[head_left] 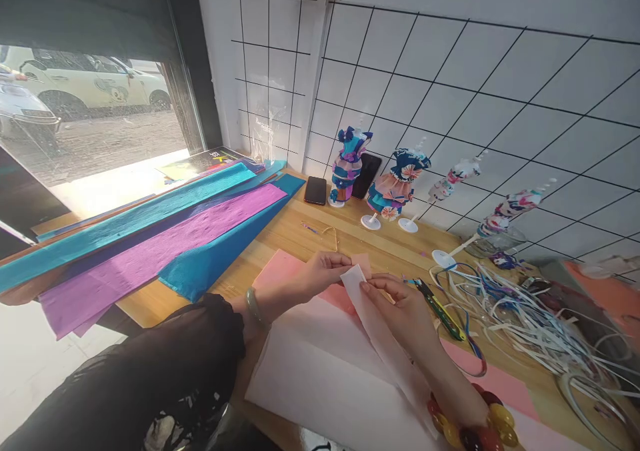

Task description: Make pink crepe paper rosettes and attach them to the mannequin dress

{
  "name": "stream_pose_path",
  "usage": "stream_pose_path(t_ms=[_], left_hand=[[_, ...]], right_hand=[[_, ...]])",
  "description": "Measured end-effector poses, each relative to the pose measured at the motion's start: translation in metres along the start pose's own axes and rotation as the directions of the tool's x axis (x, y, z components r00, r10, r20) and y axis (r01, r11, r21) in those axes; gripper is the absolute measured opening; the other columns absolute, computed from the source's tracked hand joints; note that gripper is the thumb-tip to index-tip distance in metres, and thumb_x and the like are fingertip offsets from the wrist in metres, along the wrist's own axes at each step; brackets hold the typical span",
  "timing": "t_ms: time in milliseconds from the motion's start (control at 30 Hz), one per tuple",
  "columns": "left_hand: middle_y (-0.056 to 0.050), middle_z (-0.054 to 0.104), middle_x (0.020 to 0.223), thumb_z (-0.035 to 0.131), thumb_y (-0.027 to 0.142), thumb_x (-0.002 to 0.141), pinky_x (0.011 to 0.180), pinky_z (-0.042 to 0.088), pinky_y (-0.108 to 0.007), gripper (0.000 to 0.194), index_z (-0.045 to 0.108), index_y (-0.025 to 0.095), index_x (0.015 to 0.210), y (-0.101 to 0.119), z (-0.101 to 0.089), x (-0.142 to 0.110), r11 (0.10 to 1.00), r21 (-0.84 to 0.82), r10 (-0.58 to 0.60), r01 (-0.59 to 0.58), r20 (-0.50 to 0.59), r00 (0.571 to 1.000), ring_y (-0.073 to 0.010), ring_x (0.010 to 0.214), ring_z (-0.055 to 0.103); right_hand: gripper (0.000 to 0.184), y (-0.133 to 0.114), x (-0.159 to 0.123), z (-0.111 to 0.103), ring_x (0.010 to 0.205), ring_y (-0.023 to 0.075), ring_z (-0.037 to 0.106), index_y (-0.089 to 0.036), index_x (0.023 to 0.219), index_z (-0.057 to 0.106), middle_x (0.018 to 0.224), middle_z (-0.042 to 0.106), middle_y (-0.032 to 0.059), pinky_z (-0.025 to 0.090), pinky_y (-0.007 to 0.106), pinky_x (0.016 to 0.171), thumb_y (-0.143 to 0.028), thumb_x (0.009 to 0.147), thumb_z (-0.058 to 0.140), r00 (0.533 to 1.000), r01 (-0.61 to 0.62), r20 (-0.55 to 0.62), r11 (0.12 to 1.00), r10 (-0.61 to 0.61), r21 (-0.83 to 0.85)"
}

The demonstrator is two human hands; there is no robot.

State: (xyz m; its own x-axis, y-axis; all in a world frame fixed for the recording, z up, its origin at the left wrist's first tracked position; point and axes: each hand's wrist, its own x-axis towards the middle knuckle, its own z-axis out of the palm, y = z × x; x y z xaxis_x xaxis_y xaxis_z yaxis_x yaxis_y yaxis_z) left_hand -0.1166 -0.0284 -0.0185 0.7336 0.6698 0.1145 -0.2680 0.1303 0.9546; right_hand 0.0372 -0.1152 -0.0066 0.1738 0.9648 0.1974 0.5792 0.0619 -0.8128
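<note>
A strip of pale tissue-like paper [373,324] is folded lengthwise and slants up from the lower right. Its top end lies between my two hands. The fingers of my left hand [317,277] are closed at the tip's left edge. My right hand [403,311] pinches the strip's right edge, thumb on the near side. A small pink corner of paper [361,261] shows just behind the fingertips. Below the hands, a large pale sheet [320,377] covers the front of the table, with pink paper [280,267] under it.
Purple paper [165,251] and teal paper [125,221] lie in long sheets at the left. Small dressed dress forms [397,184] line the wall near a phone [316,189]. On the right are a green-black utility knife [443,311] and tangled ribbons [530,324].
</note>
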Motion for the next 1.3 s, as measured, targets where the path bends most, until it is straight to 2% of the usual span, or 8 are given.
stream_pose_path(t_ms=[167,300,633,800,967,1100,1200,1300], left_hand=[[-0.013,0.065,0.081,0.054,0.052,0.075,0.081,0.047,-0.037,0.048,0.064,0.007,0.087,-0.009,-0.001,0.003,0.961,-0.260,-0.082,0.094,0.055,0.995,-0.0194,0.077,0.062],[-0.011,0.067,0.086,0.065,0.043,0.069,0.086,0.045,-0.036,0.039,0.066,0.008,0.087,-0.013,0.002,0.002,0.988,-0.141,-0.051,0.065,0.105,0.993,-0.0197,0.083,0.061],[-0.011,0.067,0.084,0.065,0.039,0.071,0.085,0.046,-0.038,0.035,0.068,0.007,0.085,-0.022,-0.007,0.008,0.963,-0.262,-0.090,0.069,-0.071,0.993,-0.0171,0.078,0.062],[-0.010,0.065,0.084,0.065,0.038,0.071,0.082,0.046,-0.036,0.032,0.067,0.008,0.083,-0.019,-0.010,0.007,0.967,-0.239,-0.118,0.091,-0.099,0.988,-0.0150,0.075,0.060],[-0.010,0.064,0.082,0.065,0.036,0.071,0.078,0.046,-0.034,0.029,0.065,0.009,0.082,-0.020,-0.008,0.005,0.975,-0.198,-0.126,0.098,-0.132,0.983,-0.0164,0.076,0.060],[-0.007,0.064,0.074,0.064,0.030,0.069,0.070,0.046,-0.029,0.021,0.064,0.010,0.073,-0.019,-0.006,0.004,0.979,-0.200,-0.079,0.047,-0.151,0.985,-0.0143,0.068,0.058],[-0.004,0.061,0.066,0.066,0.027,0.065,0.062,0.044,-0.026,0.018,0.062,0.009,0.067,-0.016,-0.003,0.004,0.981,-0.191,-0.062,0.038,-0.123,0.990,-0.0116,0.060,0.055],[-0.004,0.060,0.067,0.071,0.025,0.059,0.057,0.041,-0.023,0.021,0.060,0.009,0.068,-0.011,0.000,0.005,0.971,-0.235,-0.089,0.050,-0.162,0.983,-0.0108,0.059,0.054]], right_hand=[[0.021,0.007,0.002,-0.003,0.082,0.0214,0.060,-0.019,0.073,0.068,0.084,0.067,0.0061,0.045,0.034,0.076,-0.038,0.076,0.058,0.997,-0.020,-0.077,1.000,0.021,0.022],[0.020,0.009,0.004,-0.002,0.081,0.0208,0.059,-0.019,0.073,0.069,0.082,0.066,0.0066,0.045,0.034,0.074,-0.036,0.076,0.058,0.994,-0.009,-0.105,0.999,0.012,0.033],[0.021,0.001,0.008,-0.018,0.084,0.0204,0.061,-0.018,0.080,0.069,0.089,0.067,0.0070,0.047,0.034,0.077,-0.036,0.071,0.063,0.956,-0.093,-0.273,0.994,0.105,0.058],[0.027,-0.016,0.007,-0.045,0.062,0.0145,0.060,-0.020,0.087,0.067,0.062,0.064,0.0006,0.049,0.028,0.062,-0.037,0.067,0.069,0.911,-0.135,-0.369,0.979,0.183,0.151],[0.029,-0.039,-0.011,-0.053,0.036,0.0086,0.046,-0.024,0.091,0.066,0.041,0.050,-0.0067,0.039,0.022,0.040,-0.033,0.064,0.073,0.960,-0.191,-0.098,0.870,0.262,0.454],[0.035,-0.050,-0.022,-0.036,0.032,0.0110,0.048,-0.021,0.100,0.065,0.037,0.051,-0.0053,0.038,0.023,0.036,-0.039,0.071,0.066,0.931,-0.359,0.234,0.823,0.281,0.440],[0.040,-0.044,-0.021,-0.013,0.045,0.0149,0.058,-0.019,0.107,0.063,0.048,0.061,-0.0009,0.045,0.026,0.045,-0.040,0.073,0.062,0.918,-0.344,0.303,0.895,0.256,0.284],[0.033,-0.026,-0.015,0.009,0.052,0.0144,0.061,-0.018,0.098,0.066,0.087,0.070,0.0072,0.048,0.027,0.049,-0.037,0.073,0.058,0.962,-0.233,0.186,0.953,0.198,0.191]])
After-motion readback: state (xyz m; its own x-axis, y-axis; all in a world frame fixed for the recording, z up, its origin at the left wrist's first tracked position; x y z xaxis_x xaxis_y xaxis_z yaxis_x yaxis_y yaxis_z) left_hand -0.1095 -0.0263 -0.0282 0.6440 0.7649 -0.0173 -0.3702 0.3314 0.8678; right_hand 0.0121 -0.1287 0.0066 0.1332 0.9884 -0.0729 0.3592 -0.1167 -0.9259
